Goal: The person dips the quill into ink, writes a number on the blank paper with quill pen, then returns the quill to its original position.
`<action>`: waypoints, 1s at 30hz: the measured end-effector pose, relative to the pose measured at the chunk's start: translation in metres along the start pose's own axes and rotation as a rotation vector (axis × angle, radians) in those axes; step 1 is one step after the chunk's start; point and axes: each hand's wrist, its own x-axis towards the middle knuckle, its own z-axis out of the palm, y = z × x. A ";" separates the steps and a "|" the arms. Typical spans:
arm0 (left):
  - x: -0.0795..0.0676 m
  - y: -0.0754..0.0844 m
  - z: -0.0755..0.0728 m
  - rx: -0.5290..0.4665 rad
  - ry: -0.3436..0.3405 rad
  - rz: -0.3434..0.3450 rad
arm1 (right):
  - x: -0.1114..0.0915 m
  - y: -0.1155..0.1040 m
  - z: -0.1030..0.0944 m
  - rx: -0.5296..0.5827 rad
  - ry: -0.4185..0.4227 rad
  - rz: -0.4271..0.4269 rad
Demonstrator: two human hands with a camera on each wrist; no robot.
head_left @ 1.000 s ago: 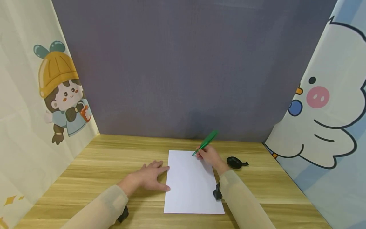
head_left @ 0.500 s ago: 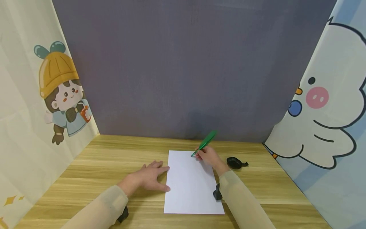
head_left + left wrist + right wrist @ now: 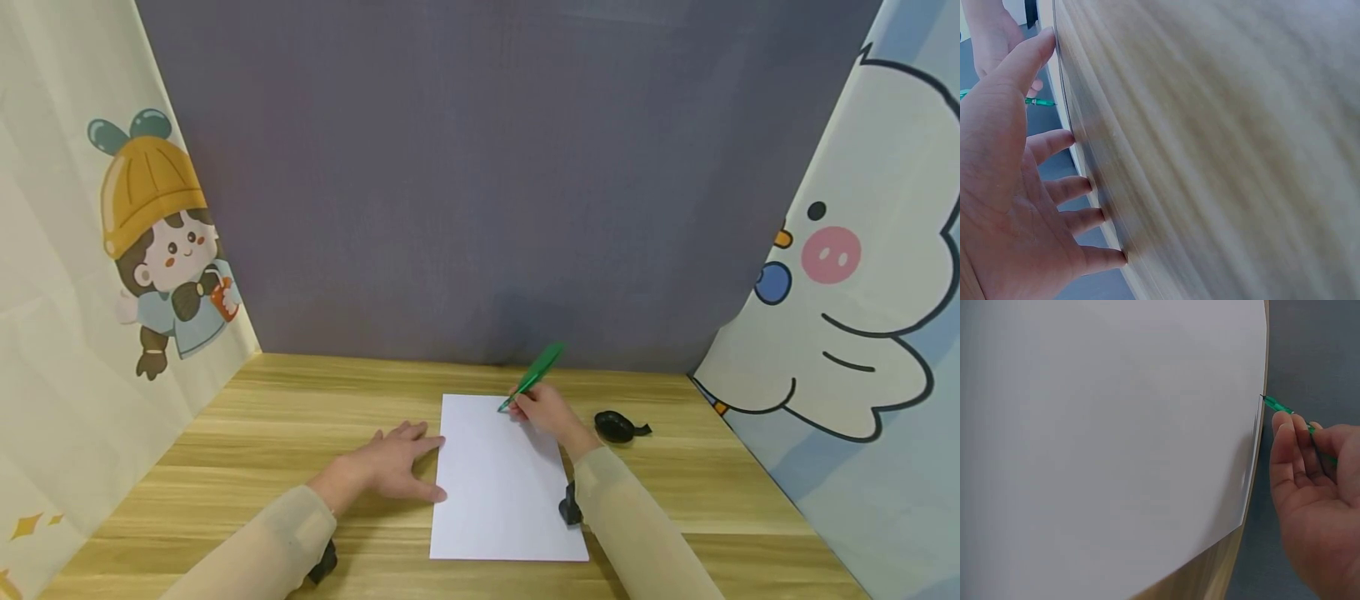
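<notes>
A sheet of white paper (image 3: 498,492) lies on the wooden table. My right hand (image 3: 545,410) pinches a green pen (image 3: 542,365) with a broad, feather-like top end. The pen tilts up to the right, its tip at the far part of the paper, and the right wrist view shows this tip (image 3: 1264,397) by the sheet's edge. No mark on the paper can be made out. My left hand (image 3: 390,462) rests with spread fingers at the paper's left edge, its thumb and index fingertip touching that edge. In the left wrist view the left hand's fingertips (image 3: 1116,257) press on the tabletop.
To the right of my right hand lies a small black object with a short tail (image 3: 617,426) on the wooden table (image 3: 300,417). A dark grey panel (image 3: 480,183) stands behind the table. Printed cloths hang at the left (image 3: 52,250) and right (image 3: 885,358).
The pen in my right hand has shifted slightly left and a touch nearer along the paper's far part. My left hand and the sheet have stayed in place.
</notes>
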 end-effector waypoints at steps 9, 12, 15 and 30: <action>0.000 -0.001 0.001 0.002 0.000 -0.001 | 0.000 -0.001 0.001 0.004 -0.019 -0.012; 0.001 -0.001 0.001 0.002 0.002 0.000 | 0.000 -0.001 0.002 0.000 -0.027 -0.023; 0.001 -0.001 0.000 0.003 0.005 0.001 | 0.000 -0.002 0.003 -0.006 -0.030 -0.027; 0.004 -0.002 0.003 0.007 0.002 -0.006 | 0.001 -0.002 0.005 -0.017 -0.063 -0.053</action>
